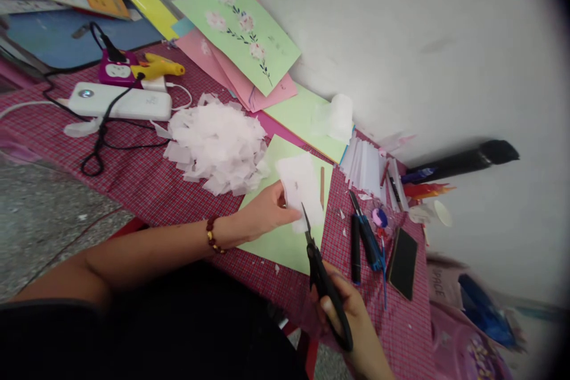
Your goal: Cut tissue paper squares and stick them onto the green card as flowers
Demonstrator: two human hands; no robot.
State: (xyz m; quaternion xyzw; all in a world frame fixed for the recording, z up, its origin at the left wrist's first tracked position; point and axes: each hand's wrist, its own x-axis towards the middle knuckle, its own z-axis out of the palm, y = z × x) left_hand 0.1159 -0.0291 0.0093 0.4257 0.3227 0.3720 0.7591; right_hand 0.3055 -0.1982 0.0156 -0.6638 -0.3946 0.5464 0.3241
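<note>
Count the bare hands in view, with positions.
2. The left hand holds white rectangular paper over the light-green paper sheet; the right hand, lower in view, grips black-handled metal scissors, which partly cover it. No others show.

Black-handled metal scissors (315,264) at a thin white paper piece (303,181)

The left hand (262,214) pinches it above a pale green paper sheet (285,255), heaped white paper scraps (216,145) at its edge; the right hand (355,314) holds the scissors.
</note>
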